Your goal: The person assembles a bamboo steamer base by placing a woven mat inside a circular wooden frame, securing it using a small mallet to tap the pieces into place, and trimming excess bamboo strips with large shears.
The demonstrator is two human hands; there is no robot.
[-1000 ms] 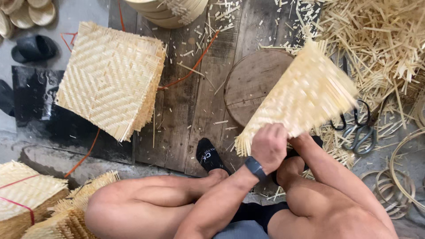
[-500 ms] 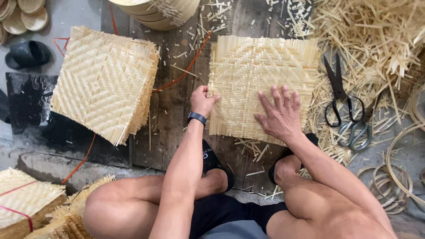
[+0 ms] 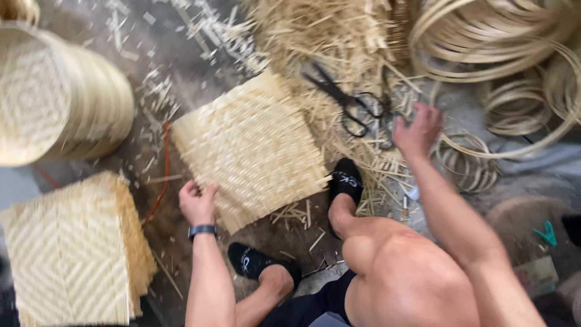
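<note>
At centre frame the woven bamboo mat [image 3: 251,148] lies on the floor, its lower-left edge gripped by the left hand [image 3: 198,203], while the right hand [image 3: 417,130] hovers open-fingered beside the black scissors [image 3: 351,103] amid loose strips [image 3: 339,36], with coiled hoops [image 3: 514,60] upper right and stacked mats [image 3: 72,248] lower left.

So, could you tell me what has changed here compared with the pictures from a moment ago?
The right hand has left the woven mat and reached out to the right, toward the black scissors in the bamboo strips; it does not grip them yet. The left hand has slid to the mat's lower-left edge and holds it there. The mat stays flat on the floor, and the stack of mats stays at the left.
</note>
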